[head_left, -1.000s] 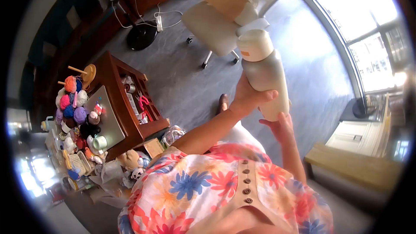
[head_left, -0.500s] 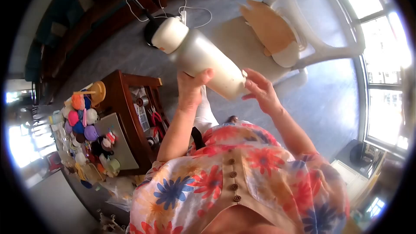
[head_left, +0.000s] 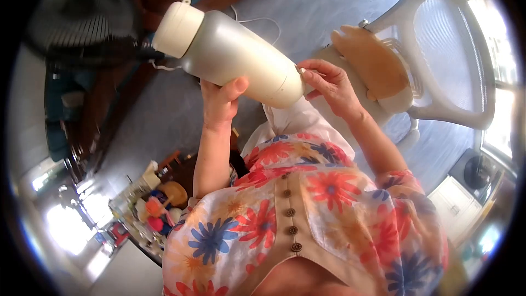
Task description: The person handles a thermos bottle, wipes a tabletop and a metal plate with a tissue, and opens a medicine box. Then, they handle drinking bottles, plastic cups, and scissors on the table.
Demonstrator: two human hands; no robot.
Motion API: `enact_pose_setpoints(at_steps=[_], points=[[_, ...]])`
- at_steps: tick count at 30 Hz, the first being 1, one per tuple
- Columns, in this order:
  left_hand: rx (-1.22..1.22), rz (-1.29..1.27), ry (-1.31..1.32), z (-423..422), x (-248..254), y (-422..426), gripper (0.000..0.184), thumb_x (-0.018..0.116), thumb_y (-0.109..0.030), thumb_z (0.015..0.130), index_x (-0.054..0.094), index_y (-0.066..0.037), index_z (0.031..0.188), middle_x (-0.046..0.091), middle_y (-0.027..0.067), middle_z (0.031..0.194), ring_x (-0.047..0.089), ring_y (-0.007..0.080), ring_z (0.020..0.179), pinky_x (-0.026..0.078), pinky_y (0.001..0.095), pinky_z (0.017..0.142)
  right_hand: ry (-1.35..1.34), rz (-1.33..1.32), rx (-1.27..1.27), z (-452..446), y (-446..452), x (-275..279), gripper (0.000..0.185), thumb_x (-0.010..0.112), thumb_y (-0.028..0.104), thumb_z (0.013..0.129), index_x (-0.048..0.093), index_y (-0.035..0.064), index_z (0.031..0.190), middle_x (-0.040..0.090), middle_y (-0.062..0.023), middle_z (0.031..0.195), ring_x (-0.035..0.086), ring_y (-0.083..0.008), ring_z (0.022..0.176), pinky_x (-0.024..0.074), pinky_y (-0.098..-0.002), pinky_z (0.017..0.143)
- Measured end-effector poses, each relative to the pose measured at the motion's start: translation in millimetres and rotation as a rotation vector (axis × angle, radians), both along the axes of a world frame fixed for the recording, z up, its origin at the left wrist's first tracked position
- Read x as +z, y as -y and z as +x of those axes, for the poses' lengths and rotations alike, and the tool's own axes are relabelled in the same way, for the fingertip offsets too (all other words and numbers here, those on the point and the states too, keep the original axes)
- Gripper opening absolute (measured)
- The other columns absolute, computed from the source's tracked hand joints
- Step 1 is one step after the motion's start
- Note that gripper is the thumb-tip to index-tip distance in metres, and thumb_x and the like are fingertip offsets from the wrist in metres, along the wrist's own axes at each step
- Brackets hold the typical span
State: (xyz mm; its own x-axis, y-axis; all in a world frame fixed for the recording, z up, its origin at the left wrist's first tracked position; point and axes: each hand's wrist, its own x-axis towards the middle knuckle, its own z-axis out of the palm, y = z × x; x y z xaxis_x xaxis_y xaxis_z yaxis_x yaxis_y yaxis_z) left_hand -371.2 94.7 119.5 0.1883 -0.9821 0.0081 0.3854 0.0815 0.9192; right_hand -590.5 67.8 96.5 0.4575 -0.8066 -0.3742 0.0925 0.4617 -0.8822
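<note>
Left grip [head_left: 222,98] clasps bottle [head_left: 241,57], right grip [head_left: 331,85] curled at base [head_left: 296,86]

Holds L arm [head_left: 215,153] up in front, w/ L wrist [head_left: 219,123] near straight. Cups L hand [head_left: 220,100], w/ L thumb [head_left: 235,89] bent over & other fingers mostly hid. Slants R arm [head_left: 378,140] in toward L. Has R hand [head_left: 335,86] turned in, w/ R fingers [head_left: 324,67] bent & R thumb [head_left: 315,80] tip close to pointer tip.

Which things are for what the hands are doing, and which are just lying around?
In use:
- big pale bottle with its cream cap
- left hand, holding it
- right hand, at its base

Just around:
- pale chair
- tan thing on its seat
- dark fan
- colourful balls
</note>
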Motion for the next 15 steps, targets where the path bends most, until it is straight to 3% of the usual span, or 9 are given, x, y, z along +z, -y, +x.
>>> enact_pose_setpoints(at_steps=[8,10,15], points=[[-0.093,-0.068,0.016,32.9,-1.7,154.0,0.061,0.08,-0.026,0.06,0.051,-0.004,0.109,0.056,0.002,0.098,0.054,0.014,0.088,0.044,0.0287,0.079,-0.005,-0.064,0.006,12.8,156.6,3.6,0.027,0.057,0.022,0.087,0.058,0.0066,0.108,0.061,-0.0007,0.095,0.058,-0.0094,0.084,0.05,-0.0238,0.061],[-0.055,-0.071,0.06,41.7,-12.9,200.5,0.063,0.08,-0.027,0.06,0.051,-0.004,0.11,0.055,0.0023,0.1,0.054,0.0144,0.09,0.044,0.0295,0.08,-0.018,-0.102,-0.002,8.3,223.6,3.1,0.027,0.054,0.021,0.088,0.057,0.0055,0.11,0.059,-0.0036,0.106,0.059,-0.0132,0.092,0.0495,-0.0239,0.064],[0.011,-0.128,0.105,52.1,-16.8,345.7,0.068,0.081,-0.029,0.06,0.049,-0.003,0.114,0.054,0.0043,0.106,0.052,0.0164,0.097,0.043,0.0317,0.084,-0.143,-0.149,-0.02,-10.6,422.5,-30.4,0.032,0.057,0.027,0.087,0.057,0.0036,0.109,0.06,-0.0047,0.103,0.06,-0.0142,0.087,0.0481,-0.0252,0.064]])
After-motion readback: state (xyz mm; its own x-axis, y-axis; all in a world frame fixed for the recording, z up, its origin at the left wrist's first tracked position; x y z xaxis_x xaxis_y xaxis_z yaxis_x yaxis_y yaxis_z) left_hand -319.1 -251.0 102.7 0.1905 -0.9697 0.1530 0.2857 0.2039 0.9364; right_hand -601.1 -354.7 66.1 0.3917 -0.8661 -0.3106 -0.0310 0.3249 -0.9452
